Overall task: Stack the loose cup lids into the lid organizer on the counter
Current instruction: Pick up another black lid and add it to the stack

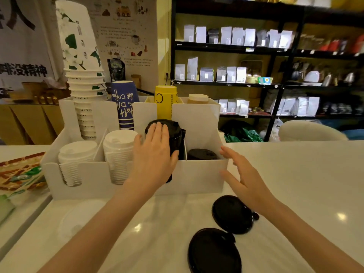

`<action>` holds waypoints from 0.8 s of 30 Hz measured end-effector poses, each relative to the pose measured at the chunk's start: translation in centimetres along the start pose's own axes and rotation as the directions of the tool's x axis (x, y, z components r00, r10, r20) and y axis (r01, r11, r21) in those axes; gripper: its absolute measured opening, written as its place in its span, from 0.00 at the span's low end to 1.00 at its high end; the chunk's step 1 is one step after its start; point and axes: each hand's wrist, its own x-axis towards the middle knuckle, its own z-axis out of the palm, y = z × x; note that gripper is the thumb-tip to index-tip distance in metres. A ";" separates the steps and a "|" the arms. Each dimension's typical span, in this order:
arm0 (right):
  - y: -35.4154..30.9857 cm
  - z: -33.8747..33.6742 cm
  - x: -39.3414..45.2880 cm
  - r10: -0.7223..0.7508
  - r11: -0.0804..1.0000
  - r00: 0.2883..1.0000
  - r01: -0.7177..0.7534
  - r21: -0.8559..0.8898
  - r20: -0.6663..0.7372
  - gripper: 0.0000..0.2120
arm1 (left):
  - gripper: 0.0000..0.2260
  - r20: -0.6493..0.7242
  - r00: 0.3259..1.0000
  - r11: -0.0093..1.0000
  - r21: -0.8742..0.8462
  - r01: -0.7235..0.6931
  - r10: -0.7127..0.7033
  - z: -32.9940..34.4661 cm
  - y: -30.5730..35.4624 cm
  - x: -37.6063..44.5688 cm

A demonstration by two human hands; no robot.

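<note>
Two black lids [222,235] loose on glossy white counter [295,174]. Left hand [155,152] flat on black stack [173,131] in organizer [201,174]; right hand [244,174] open, empty. Shelving [275,56] behind.

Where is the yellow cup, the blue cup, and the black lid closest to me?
yellow cup [165,103]: head view, middle of its side.
blue cup [124,104]: head view, its printed side.
nearest black lid [213,253]: head view, centre of its flat top, on the counter.

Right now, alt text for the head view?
The left hand presses a stack of black lids into a white organizer on the counter; the right hand hovers open beside it. Two loose black lids lie nearer.
</note>
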 end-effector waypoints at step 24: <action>2.4 -3.2 -7.0 0.296 0.955 0.923 -0.295 -0.041 0.247 0.30 | 0.22 0.449 0.729 0.754 -0.641 -0.141 0.517 6.0 6.8 -6.0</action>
